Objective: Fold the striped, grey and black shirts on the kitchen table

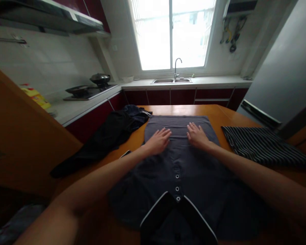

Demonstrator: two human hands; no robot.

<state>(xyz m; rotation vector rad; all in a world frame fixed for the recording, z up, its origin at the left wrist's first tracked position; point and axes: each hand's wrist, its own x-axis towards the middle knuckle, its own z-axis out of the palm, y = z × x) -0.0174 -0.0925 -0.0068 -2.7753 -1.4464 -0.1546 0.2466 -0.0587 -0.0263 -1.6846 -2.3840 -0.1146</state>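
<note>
A dark grey polo shirt [178, 153] lies spread front side up on the wooden table [224, 115], its hem at the far side. The black collar [199, 221] with white edging is nearest me, below a placket with several pale ringed buttons. My left hand [159, 140] rests flat on the left of the shirt's lower part, fingers stretched out. Across from it, my right hand [196, 134] lies palm down on the right side, fingers extended. Neither hand grips the cloth.
Dark clothes [112, 129] lie heaped along the table's left edge. On the right is a folded striped cloth [265, 144]. Beyond the table stand a counter with a sink [165, 81], a stove with a wok [100, 79], and a fridge [283, 68].
</note>
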